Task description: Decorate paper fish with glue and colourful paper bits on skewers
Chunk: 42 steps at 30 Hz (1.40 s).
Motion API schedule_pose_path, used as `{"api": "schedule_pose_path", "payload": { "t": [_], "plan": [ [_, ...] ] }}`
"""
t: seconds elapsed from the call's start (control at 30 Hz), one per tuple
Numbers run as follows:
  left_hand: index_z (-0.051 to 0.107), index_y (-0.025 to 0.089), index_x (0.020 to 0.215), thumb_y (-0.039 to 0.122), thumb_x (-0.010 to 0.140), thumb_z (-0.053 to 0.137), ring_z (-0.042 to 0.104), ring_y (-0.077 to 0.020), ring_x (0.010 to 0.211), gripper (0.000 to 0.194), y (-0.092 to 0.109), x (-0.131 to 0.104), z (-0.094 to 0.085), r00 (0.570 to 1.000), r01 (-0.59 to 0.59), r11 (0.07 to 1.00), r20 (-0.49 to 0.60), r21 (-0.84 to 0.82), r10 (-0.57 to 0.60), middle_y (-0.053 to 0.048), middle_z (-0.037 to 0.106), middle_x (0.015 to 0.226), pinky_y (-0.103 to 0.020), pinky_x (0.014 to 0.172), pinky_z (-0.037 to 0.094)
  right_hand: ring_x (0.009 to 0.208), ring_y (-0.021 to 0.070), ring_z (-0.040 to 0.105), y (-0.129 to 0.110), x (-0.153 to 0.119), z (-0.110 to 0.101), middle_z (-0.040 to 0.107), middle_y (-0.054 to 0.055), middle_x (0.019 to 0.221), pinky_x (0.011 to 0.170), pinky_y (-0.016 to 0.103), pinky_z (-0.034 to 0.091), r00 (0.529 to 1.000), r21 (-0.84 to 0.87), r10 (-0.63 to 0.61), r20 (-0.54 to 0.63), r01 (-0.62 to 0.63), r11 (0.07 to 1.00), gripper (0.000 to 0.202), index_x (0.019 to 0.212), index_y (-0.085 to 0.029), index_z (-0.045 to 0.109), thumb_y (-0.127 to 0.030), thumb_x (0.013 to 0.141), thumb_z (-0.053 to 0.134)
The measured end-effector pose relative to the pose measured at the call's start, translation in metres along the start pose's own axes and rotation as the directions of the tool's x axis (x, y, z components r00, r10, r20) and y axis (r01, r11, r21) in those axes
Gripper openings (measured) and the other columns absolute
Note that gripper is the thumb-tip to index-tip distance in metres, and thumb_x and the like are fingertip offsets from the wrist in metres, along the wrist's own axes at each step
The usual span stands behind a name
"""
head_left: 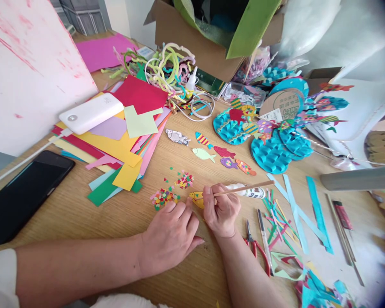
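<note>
My right hand (222, 209) is closed around a thin wooden stick (247, 187), its lower end over a small yellow paper fish (197, 199). My left hand (171, 233) lies just left of the fish, fingers bent, fingertips by the fish's edge; whether it pinches anything is hidden. Round confetti (164, 198) and small cut pieces (184, 180) lie in two piles beyond my left hand. Behind my right hand a white glue bottle (255, 192) lies on its side. Farther back are several decorated paper fish, among them a pale green one (203, 154) and a red one (224, 152).
Coloured paper (144, 96), a power bank (91, 113) and a phone (27, 192) are at left. Blue textured discs (271, 152) stand back right. Red-handled pliers (253, 246), a craft knife (263, 235), paper strips (317, 209) and scraps lie right. A cardboard box (195, 47) is behind.
</note>
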State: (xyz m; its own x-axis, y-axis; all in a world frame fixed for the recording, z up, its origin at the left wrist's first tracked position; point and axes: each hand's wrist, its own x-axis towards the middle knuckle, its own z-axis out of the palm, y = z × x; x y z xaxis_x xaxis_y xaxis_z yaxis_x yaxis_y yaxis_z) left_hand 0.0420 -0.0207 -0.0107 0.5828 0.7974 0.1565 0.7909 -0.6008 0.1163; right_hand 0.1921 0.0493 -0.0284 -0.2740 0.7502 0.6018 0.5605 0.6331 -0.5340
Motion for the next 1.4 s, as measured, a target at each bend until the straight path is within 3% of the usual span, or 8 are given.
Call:
{"api": "schedule_pose_path", "payload": {
  "t": [0.57,1.1,1.4],
  "plan": [
    [0.061,0.009,0.106,0.049,0.093,0.046,0.051,-0.0286,0.100,0.045,-0.0012,0.0000,0.0064,0.999,0.027,0.999,0.036,-0.040,-0.026,-0.017,0.060,0.118,-0.042,0.084,0.035,0.045,0.0078,0.030,-0.0011,0.0024,0.0019,0.033,-0.008,0.051,0.048,0.025,0.025,0.998,-0.033,0.045,-0.033,-0.046,0.998,0.034,0.061,-0.022,0.036,-0.006,0.084,0.054],
    [0.062,0.015,0.099,0.043,0.093,0.047,0.046,-0.0257,0.088,0.033,-0.0071,0.0074,0.0013,0.994,0.088,0.990,0.080,-0.112,-0.079,-0.007,0.058,0.096,-0.042,0.076,0.036,0.044,0.0075,0.029,-0.0003,0.0033,0.0019,0.033,-0.008,0.049,0.048,0.025,0.025,0.996,-0.019,0.090,-0.021,-0.090,0.996,0.035,0.059,-0.022,0.035,-0.010,0.087,0.053],
    [0.062,0.015,0.101,0.042,0.093,0.047,0.045,-0.0252,0.088,0.032,-0.0072,0.0088,-0.0007,0.992,0.096,0.991,0.090,-0.088,-0.089,-0.006,0.058,0.098,-0.042,0.076,0.037,0.042,0.0077,0.039,0.0018,0.0005,0.0029,0.042,-0.005,0.046,0.047,0.024,0.030,0.980,0.047,0.191,-0.058,-0.189,0.981,0.033,0.059,-0.021,0.043,-0.015,0.091,0.050]
  ]
}}
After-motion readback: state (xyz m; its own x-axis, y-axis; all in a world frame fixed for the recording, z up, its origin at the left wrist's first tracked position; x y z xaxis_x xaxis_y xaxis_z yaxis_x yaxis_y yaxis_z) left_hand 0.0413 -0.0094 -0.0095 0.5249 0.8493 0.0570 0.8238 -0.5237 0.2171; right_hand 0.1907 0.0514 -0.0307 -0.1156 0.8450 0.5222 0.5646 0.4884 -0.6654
